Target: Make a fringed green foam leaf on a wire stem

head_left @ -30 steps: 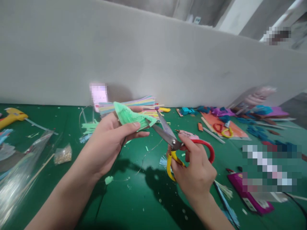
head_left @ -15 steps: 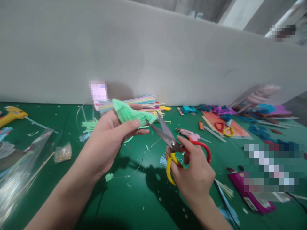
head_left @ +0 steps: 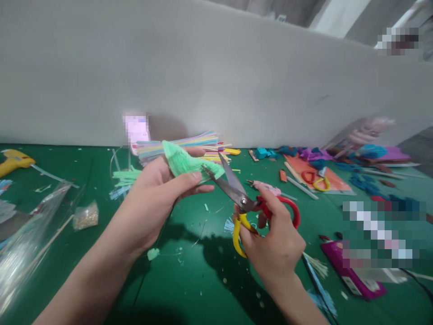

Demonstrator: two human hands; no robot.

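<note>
My left hand (head_left: 162, 185) pinches a light green fuzzy piece (head_left: 184, 162), pointed at its upper left and right ends, between thumb and fingers above the table. In my right hand (head_left: 275, 234) is a pair of scissors (head_left: 233, 186) with one red and one yellow handle loop. The blades stand apart. One blade lies against the green piece near its right end, and the other rises behind that end. A small green scrap (head_left: 153, 254) lies on the table below my left hand.
Pastel pipe cleaners (head_left: 182, 145) lie by the back panel near a propped phone (head_left: 135, 131). A yellow glue gun (head_left: 15, 163) is at far left, a small bag of beads (head_left: 86, 216) nearer. At right are a pink glue gun (head_left: 267, 187), other scissors (head_left: 314, 179) and a magenta pack (head_left: 350, 271).
The lower scissor blade reaches a little further left over the green piece. Both hands keep their holds, and the whole view has shifted slightly.
</note>
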